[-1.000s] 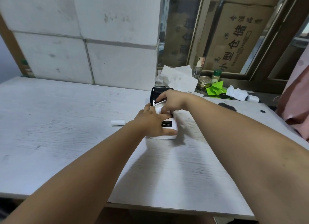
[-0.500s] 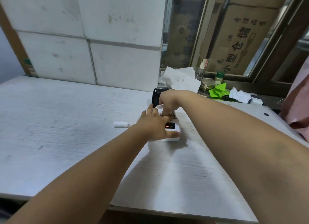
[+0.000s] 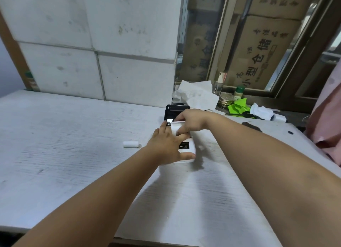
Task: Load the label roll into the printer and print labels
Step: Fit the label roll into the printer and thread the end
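Left hand (image 3: 167, 145) lies flat over the small white plastic label printer (image 3: 188, 149), fingers spread, thumb hooked round its near edge, pinning it to the pale wood-grain table (image 3: 73, 136). Right hand (image 3: 191, 122) pinches a white paper strip (image 3: 176, 125) at the printer's far end, fingers curled shut on it. Printer's long axis runs near-to-far, paper end pointing away from the person. A loose white label roll (image 3: 131, 144) lies on its side left of the printer, well apart, axis left-right. Black device (image 3: 175, 112) sits just beyond the printer.
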Demonstrator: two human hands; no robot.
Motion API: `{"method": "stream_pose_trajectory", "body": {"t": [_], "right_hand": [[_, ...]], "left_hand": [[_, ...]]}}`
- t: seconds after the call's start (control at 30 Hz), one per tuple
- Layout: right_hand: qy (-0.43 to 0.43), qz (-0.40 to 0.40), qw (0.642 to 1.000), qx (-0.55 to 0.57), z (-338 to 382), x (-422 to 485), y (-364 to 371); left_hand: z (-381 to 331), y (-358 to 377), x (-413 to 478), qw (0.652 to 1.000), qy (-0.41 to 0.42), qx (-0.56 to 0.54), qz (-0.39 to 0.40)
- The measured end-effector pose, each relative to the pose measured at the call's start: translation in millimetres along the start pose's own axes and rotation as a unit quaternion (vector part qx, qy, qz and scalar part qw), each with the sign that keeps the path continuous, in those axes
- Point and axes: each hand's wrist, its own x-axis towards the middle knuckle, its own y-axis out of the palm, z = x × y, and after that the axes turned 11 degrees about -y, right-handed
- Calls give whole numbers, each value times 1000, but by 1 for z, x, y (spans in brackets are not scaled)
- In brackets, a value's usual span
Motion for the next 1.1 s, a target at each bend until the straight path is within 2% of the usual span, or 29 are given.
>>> {"method": "stream_pose_trajectory", "body": {"t": [0.23,0.43,0.5,0.6,0.67,0.93,1.1], "right_hand": [[-5,16,999,30,-1,8,-1],[-3,-21,998,54,6,0,7],[-1,-13,1000,8,10,2,7],[10,43,993,-109,22,12,5],[19,66,989,-134,28,14,3],[26,51,995,-78,22,11,11],[35,43,996,-75,23,10,10]], "left_hand": [[5,-1,-7,998,15,46,-45],[7,6,-12,997,-5,32,-73],[6,7,-13,995,-8,43,-91],[4,6,-12,992,-5,66,-106],[5,5,-12,992,0,69,-107],[10,22,-15,982,2,41,-183],[10,28,-14,989,2,8,-149]]}}
